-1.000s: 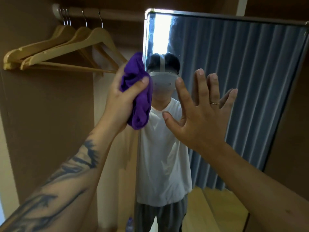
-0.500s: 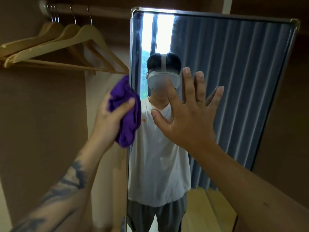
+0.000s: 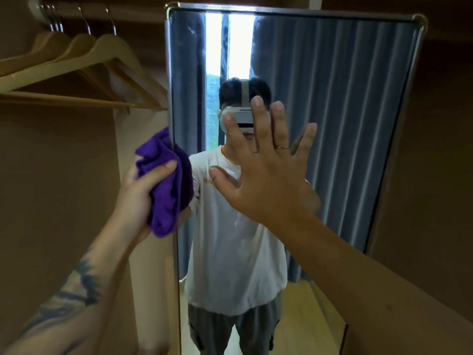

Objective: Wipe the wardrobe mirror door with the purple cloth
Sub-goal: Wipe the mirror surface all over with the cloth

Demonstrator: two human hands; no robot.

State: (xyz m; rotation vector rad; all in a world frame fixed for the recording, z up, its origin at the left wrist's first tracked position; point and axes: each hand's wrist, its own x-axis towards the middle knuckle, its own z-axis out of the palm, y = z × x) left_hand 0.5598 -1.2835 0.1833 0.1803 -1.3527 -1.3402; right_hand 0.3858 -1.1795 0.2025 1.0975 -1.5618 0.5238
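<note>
purple cloth (image 3: 166, 185) sits bunched in the left hand (image 3: 135, 196), thumb curled over its front and fingers wrapped behind, right at the left edge of the mirror door (image 3: 332, 124), where the cloth overlaps the metal frame. right hand (image 3: 266, 175) is spread wide, fingers straight and apart, palm toward the glass near its middle, holding nothing; whether it actually touches the glass is unclear. a thin ring (image 3: 281, 147) shows on one finger. wooden hangers (image 3: 84, 70) hang from a rail (image 3: 76, 11) in the open wardrobe to the left. the glass reflects grey curtains.
</note>
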